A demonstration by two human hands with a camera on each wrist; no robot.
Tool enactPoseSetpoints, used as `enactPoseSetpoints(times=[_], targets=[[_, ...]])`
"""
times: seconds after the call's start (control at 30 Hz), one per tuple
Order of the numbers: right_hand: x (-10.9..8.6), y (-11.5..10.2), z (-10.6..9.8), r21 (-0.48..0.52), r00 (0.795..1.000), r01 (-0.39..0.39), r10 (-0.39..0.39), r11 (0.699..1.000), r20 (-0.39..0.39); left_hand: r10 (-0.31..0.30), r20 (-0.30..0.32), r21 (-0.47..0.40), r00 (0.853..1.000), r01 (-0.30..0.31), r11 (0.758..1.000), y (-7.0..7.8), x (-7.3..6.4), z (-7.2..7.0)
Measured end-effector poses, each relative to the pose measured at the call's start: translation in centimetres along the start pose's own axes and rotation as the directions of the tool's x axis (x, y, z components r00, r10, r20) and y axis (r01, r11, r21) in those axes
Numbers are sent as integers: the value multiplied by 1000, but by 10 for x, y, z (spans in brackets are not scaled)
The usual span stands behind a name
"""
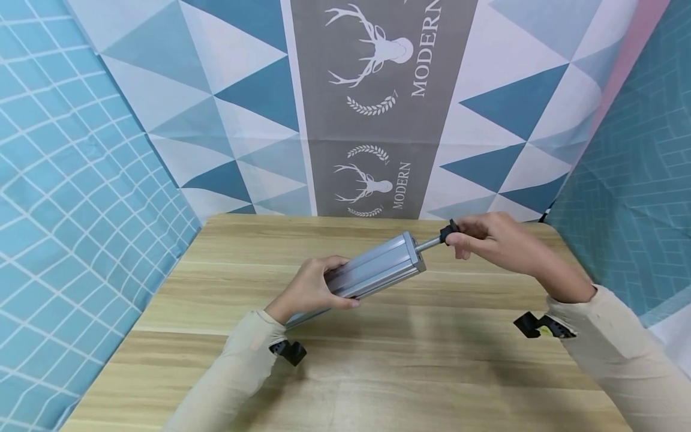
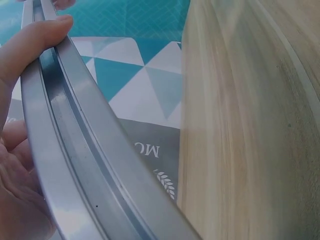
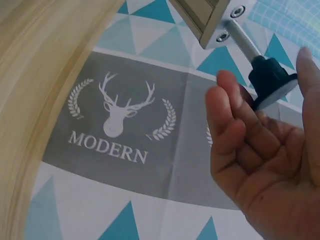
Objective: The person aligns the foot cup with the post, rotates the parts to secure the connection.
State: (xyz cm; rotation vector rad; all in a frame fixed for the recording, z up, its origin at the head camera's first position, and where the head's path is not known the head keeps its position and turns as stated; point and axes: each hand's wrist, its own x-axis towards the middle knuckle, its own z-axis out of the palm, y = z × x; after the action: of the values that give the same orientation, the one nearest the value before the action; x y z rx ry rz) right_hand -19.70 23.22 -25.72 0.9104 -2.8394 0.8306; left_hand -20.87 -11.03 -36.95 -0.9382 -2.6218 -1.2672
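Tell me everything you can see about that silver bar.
The silver bar is long and straight-sided, looks like smooth metal, and has grooves along its length. An end plate with screws carries a metal rod tipped with a black foot. The left hand grips the bar, and the right hand holds the foot. The bar slants above the wooden table, rod end toward the upper right in the head view; its other end is hidden.

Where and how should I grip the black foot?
Probably best to pinch the black foot around its flared disc, from the right: the disc is its widest part and faces that way, while the rod runs left into the metal profile.
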Motion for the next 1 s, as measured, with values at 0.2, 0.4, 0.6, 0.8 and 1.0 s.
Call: enactPoseSetpoints(times=[0.2, 0.4, 0.6, 0.8, 1.0], targets=[[0, -1, 1, -12, 999, -33, 32, 999, -26, -12, -4, 4, 1000, 12, 1000, -2, 0, 1], [-4, 3, -8, -53, 981, 177, -180, 983, -73, -15, 2, -6, 1000, 15, 1000, -3, 0, 0], [-4, 5, -9, -146, 946, 273, -293, 951, -136, -28, 3, -20, 1000, 28, 999, -2, 1, 0], [-1, 5, -1, -103, 975, 151, -165, 983, -148, -20, 0, 6, 1000, 20, 1000, -3, 1, 2], [5, -2, 10, -15, 977, -107, 102, 994, -187, -21, -13, -3, 1000, 21, 1000, -4, 0, 3]])
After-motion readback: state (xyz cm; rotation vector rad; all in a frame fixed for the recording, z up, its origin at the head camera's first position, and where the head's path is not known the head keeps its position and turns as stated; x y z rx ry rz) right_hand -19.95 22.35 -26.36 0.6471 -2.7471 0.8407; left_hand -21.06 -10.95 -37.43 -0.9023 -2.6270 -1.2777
